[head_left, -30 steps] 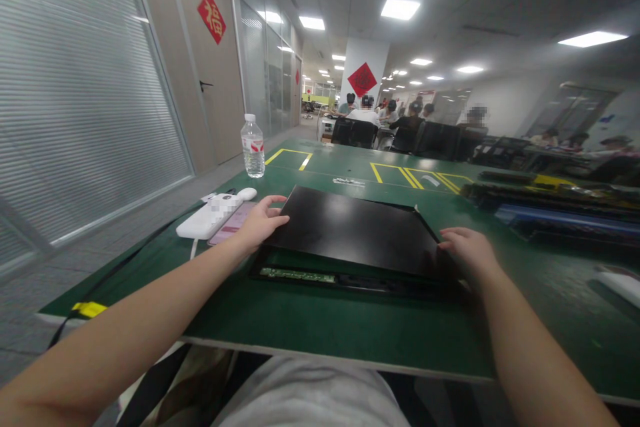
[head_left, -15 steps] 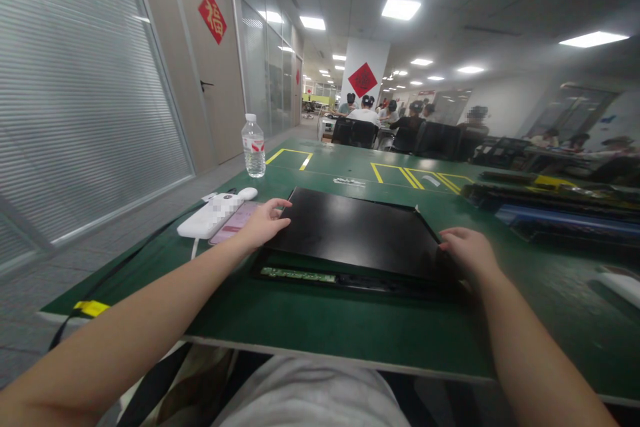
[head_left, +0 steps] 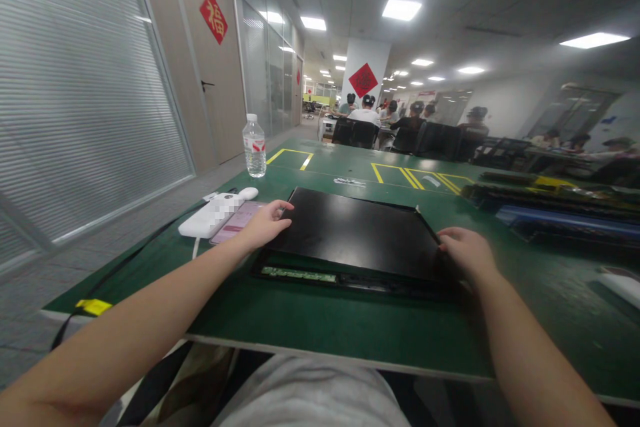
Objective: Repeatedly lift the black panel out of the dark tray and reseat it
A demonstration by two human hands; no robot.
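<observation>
A flat black screen panel [head_left: 355,227] lies in front of me on the green table. Below its near edge shows a dark frame strip with a narrow green circuit board [head_left: 299,274]. My left hand [head_left: 267,223] grips the panel's left edge, thumb and fingers curled around it. At the opposite edge, my right hand [head_left: 465,250] pinches the panel's right side with bent fingers; some of its fingertips are hidden behind the edge. The far side of the panel shows a thin dark rim beneath it.
Left of the panel are a white power bank [head_left: 207,217] with a cable, a pink-screened phone [head_left: 234,227] and a water bottle [head_left: 255,150]. Stacked dark panels [head_left: 550,213] lie at right, near a white object [head_left: 623,287]. Several people sit at tables behind.
Almost nothing differs. Both hands keep their places at the panel's sides, and the right hand's fingers have shifted very slightly left against the edge.
</observation>
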